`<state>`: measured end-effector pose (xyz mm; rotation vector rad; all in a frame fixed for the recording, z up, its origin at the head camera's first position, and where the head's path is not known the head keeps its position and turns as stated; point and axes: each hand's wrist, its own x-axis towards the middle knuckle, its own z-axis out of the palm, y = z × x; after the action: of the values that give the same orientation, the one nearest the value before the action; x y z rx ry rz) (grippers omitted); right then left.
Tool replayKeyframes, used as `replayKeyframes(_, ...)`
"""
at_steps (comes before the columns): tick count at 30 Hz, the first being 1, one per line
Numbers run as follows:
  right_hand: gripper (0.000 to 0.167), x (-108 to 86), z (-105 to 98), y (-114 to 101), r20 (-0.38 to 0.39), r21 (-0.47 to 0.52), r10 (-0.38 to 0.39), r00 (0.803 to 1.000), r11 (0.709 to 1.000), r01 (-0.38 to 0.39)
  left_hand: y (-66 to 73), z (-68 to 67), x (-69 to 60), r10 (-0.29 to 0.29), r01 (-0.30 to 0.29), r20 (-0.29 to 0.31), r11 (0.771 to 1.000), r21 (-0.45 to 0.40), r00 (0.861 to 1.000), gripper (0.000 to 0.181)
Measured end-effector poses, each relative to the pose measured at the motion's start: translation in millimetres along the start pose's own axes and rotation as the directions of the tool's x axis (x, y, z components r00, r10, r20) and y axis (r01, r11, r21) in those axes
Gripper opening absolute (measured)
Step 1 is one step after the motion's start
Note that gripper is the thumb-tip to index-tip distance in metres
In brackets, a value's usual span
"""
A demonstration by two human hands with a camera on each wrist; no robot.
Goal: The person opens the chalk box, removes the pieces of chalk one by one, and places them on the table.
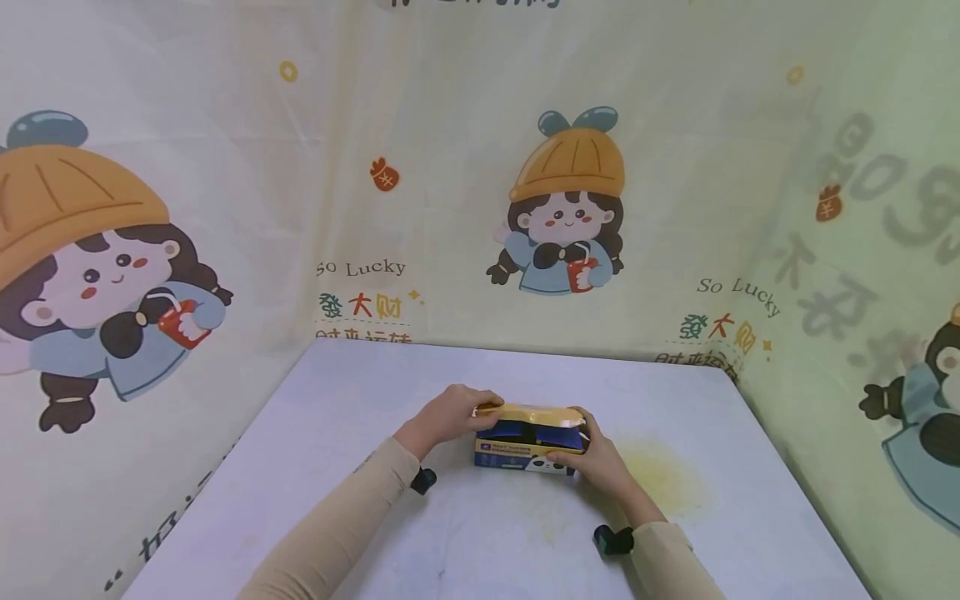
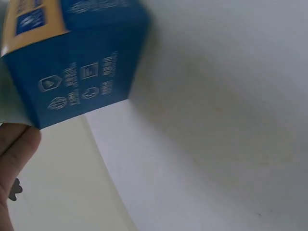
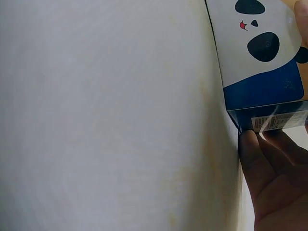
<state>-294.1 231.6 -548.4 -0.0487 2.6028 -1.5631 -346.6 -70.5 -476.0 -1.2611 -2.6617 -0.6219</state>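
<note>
A blue and yellow cardboard box (image 1: 513,457) with a panda printed on its front sits on the table. Along its top runs a glossy yellow piece (image 1: 536,414), raised over blue flaps with a dark gap between them; whether it is the lid cannot be told. My left hand (image 1: 457,412) holds the upper left end of the box, fingers over the top and thumb in front. Around the right end, my right hand (image 1: 600,458) grips the box, thumb across the front. In the right wrist view, its fingers (image 3: 272,159) press the end panel with a barcode label.
The white table (image 1: 337,400) has a yellowish stain (image 1: 660,479) right of the box. Pale cloth (image 1: 450,250) with printed cartoon figures hangs behind and on both sides. Black wrist devices (image 1: 613,542) sit at both wrists.
</note>
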Motion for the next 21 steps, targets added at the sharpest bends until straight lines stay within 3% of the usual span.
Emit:
replayKeyframes(3,0.110,-0.7,0,0,-0.001,-0.016,-0.007,1.000,1.000,0.007,-2.5,0.0,3.8,-0.145,0.137,-0.053,0.981,-0.138,0.988,0.030)
replayKeyframes(6,0.111,-1.5,0,-1,0.003,-0.013,-0.012,1.000,1.000,0.012,-1.9,-0.2,8.6,-0.292,0.258,-0.100,0.930,-0.262,0.951,0.041)
replayKeyframes(9,0.110,-2.1,1,-2,0.008,0.002,-0.018,1.000,1.000,0.018,0.1,0.1,12.8,-0.433,0.366,-0.141,0.864,-0.346,0.890,0.054)
replayKeyframes(12,0.109,-1.7,1,-1,0.009,0.004,-0.014,1.000,1.000,0.014,2.3,2.7,15.7,-0.556,0.456,-0.173,0.792,-0.406,0.813,0.060)
replayKeyframes(14,0.109,-1.6,0,-1,0.012,0.002,-0.014,1.000,1.000,0.014,3.3,4.8,16.0,-0.611,0.481,-0.190,0.747,-0.459,0.769,0.059)
replayKeyframes(16,0.110,-1.5,0,-2,0.015,-0.001,-0.016,1.000,1.000,0.016,4.2,6.2,15.2,-0.645,0.488,-0.201,0.714,-0.503,0.737,0.056)
replayKeyframes(18,0.112,-1.6,0,-3,0.017,-0.008,-0.010,1.000,1.000,0.010,3.6,8.5,13.2,-0.654,0.491,-0.181,0.696,-0.523,0.734,0.053)
replayKeyframes(21,0.114,-1.8,-2,-4,0.022,-0.018,0.005,1.000,1.000,-0.005,2.3,13.4,10.0,-0.641,0.511,-0.101,0.688,-0.516,0.761,0.059)
